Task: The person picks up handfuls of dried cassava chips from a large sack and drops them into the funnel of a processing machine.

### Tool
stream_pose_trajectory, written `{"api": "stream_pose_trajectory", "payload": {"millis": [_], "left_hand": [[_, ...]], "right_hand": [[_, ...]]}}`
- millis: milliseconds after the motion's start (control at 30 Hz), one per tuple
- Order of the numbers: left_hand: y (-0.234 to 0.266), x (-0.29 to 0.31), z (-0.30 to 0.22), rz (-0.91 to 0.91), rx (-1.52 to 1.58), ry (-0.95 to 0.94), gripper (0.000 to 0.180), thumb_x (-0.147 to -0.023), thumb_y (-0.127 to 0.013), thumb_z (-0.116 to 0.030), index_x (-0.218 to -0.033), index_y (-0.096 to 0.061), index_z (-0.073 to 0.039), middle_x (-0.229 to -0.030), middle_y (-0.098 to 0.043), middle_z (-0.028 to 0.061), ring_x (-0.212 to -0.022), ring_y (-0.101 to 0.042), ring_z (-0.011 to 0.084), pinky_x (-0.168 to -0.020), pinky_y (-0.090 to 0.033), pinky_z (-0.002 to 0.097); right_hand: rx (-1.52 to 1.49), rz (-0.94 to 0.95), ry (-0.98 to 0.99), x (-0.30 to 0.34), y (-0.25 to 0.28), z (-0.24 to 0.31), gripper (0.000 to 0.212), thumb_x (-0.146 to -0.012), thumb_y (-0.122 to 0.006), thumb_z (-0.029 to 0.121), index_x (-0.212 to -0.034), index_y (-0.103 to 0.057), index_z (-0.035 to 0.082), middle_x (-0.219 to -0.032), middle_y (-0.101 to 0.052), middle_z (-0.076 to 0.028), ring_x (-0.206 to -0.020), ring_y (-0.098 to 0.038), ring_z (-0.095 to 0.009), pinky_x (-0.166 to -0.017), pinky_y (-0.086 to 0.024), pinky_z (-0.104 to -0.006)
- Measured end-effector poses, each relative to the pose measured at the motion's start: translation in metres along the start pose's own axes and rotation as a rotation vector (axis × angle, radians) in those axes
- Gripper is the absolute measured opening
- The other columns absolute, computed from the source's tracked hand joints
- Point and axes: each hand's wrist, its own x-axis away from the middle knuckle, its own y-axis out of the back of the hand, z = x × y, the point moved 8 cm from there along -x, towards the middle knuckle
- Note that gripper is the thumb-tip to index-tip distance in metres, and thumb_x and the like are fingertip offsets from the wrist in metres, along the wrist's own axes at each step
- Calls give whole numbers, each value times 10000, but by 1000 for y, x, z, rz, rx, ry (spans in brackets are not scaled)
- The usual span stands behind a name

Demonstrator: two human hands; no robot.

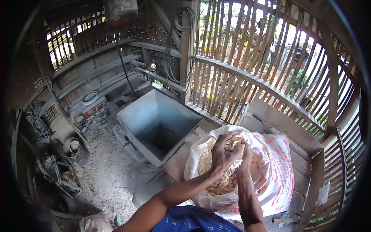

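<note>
A white woven sack with red print stands open in front of me, its rim folded back. Pale, dry, flat chips fill it, mixed with finer crumbs. Over its mouth my left hand and my right hand come together, cupped around a heap of the chips. The fingers of both curve inward around the load, and some fingertips are hidden behind it. To the left of the sack sits a large blue-grey metal hopper with sloping walls and a dark bottom.
Wooden planks lie under and beside the sack. A slatted wall rises behind. A hose coil hangs on a post. Dusty floor spreads to the left, with a bucket and machine parts. Another sack lies near my left arm.
</note>
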Motion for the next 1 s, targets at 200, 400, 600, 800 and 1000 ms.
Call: {"api": "stream_pose_trajectory", "payload": {"millis": [200,400,600,800,1000], "left_hand": [[23,-45,-33,-77,32,-167,496,-765,-838,-156,-1206,-643,-39,-1152,-650,118,-1056,-644,219,-912,-528,340],[103,-116,-83,-171,-20,-279,462,-806,-797,-110,-1226,-635,-3,-1128,-684,112,-1000,-664,176,-848,-543,291],[204,-140,-60,-332,-14,-119,461,-795,-824,-181,-1177,-665,23,-1062,-722,135,-961,-681,167,-844,-540,303],[246,-110,-15,-265,-58,40,486,-837,-811,-176,-1260,-640,-8,-1164,-693,84,-1037,-648,140,-895,-520,290],[253,-100,3,-100,86,203,528,-853,-766,-58,-1348,-587,-23,-1220,-671,55,-1097,-627,121,-956,-506,276]], "right_hand": [[126,78,120,-8,-64,55,355,-979,-542,264,-1153,-662,-21,-1054,-672,-88,-952,-622,-162,-842,-505,-317],[-300,367,37,-37,-198,66,321,-935,-627,198,-1149,-654,-39,-991,-698,-109,-818,-682,-164,-692,-554,-281],[-389,551,-108,-26,-306,13,301,-943,-624,156,-1160,-651,-50,-1047,-691,-96,-882,-683,-161,-749,-551,-291],[-162,568,-237,-4,-309,-38,287,-929,-638,120,-1163,-665,-44,-1073,-699,-98,-919,-677,-154,-787,-544,-298],[-49,701,-183,-16,-304,-53,278,-881,-681,51,-1146,-684,-32,-1042,-718,-77,-913,-677,-140,-800,-543,-297]]}}
